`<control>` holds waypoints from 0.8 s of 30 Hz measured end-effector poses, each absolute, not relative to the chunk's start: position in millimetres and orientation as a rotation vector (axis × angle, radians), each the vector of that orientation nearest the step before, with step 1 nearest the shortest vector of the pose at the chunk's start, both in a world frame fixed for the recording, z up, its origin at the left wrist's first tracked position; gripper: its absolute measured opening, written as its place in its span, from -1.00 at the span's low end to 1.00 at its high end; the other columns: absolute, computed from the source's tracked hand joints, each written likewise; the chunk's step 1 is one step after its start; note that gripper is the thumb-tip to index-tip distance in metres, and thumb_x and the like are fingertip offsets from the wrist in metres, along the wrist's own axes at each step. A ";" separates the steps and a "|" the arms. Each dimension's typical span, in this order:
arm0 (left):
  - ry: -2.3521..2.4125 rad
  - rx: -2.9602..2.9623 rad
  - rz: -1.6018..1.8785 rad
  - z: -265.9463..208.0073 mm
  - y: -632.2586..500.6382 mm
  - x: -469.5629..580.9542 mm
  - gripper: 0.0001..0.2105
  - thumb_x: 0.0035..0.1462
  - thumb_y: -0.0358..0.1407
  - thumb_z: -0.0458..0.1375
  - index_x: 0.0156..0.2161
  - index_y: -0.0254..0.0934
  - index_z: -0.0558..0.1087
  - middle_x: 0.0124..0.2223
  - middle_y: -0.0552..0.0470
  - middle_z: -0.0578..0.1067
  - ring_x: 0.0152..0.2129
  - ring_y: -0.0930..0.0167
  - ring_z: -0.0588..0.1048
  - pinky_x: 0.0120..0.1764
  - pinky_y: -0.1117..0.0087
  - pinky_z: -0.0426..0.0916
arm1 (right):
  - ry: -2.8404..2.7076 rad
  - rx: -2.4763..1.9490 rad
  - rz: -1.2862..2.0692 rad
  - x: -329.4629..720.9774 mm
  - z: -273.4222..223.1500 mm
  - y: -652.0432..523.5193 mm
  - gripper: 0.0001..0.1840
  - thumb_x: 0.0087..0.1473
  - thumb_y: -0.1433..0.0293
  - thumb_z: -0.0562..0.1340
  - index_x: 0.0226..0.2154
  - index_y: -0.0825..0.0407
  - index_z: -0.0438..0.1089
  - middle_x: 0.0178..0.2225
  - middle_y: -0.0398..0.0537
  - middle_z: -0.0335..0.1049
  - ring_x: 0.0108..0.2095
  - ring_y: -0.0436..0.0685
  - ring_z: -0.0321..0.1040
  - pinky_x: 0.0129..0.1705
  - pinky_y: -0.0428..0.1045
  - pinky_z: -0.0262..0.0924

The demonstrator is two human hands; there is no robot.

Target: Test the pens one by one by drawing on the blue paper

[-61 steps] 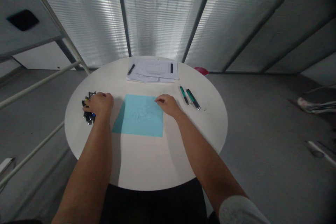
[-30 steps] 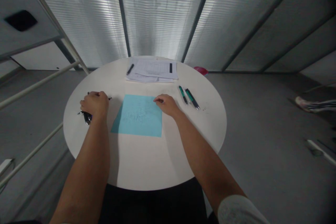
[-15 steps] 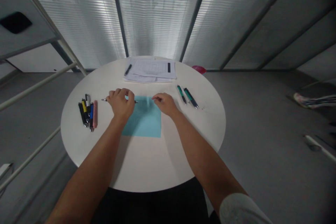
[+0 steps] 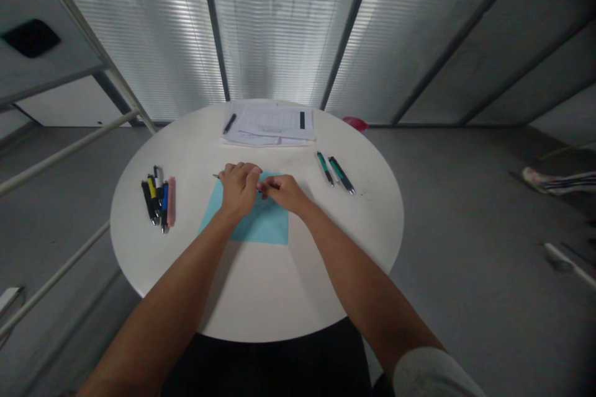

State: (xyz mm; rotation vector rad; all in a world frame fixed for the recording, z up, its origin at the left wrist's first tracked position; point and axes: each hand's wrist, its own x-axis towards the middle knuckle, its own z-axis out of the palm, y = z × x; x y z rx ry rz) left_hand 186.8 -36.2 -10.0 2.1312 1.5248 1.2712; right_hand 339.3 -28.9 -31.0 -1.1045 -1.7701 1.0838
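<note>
My left hand (image 4: 239, 188) is closed around a pen (image 4: 216, 176), whose thin metallic tip sticks out on the left; most of it is hidden by the fingers. Close against it, at the pen's other end, my right hand (image 4: 282, 191) pinches something small and dark that I cannot make out. Both hands are above the upper part of a light blue sheet of paper (image 4: 261, 226), which lies flat on the white round table (image 4: 274, 298).
Several pens (image 4: 157, 198) and a pink stick-like item (image 4: 171, 201) lie at the left. Two green-and-black pens (image 4: 341, 175) rest on the right. A stack of printed papers (image 4: 274, 124) with a black pen (image 4: 230, 123) on it sits at the far edge.
My left hand has moved right with the pen, from the sheet's left edge to over it. My right hand has shifted slightly left and down, so the hands now meet.
</note>
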 end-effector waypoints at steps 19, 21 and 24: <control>1.589 1.496 1.623 -12.3 -10.9 169.9 -0.84 0.14 -0.26 0.01 -0.27 -0.23 0.42 -0.31 0.00 0.43 -0.32 0.37 0.39 -0.22 0.33 0.28 | -1.316 -1.161 0.994 369.6 -34.1 -6.1 -0.74 -0.08 0.16 0.25 -0.50 0.04 0.40 -0.60 -0.20 0.35 -0.65 -0.09 -0.02 -0.59 -0.12 -0.12; 1.373 1.253 1.575 -13.5 -5.4 170.6 -0.82 0.12 -0.20 0.03 -0.30 -0.24 0.40 -0.50 0.09 0.34 -0.56 0.45 0.32 -0.48 0.42 0.22 | -1.301 -1.147 1.031 371.8 -33.0 -6.4 -0.73 -0.11 0.15 0.26 -0.49 0.04 0.40 -0.61 -0.20 0.34 -0.66 -0.10 -0.04 -0.60 -0.11 -0.15; 1.169 1.042 1.518 -14.1 -2.3 173.3 -0.82 0.04 -0.16 0.13 -0.32 -0.24 0.38 -0.59 0.16 0.28 -0.73 0.55 0.17 -0.65 0.50 0.02 | -1.298 -1.124 1.068 373.8 -30.9 -7.6 -0.72 -0.13 0.15 0.27 -0.49 0.04 0.40 -0.63 -0.21 0.32 -0.66 -0.10 -0.04 -0.60 -0.11 -0.17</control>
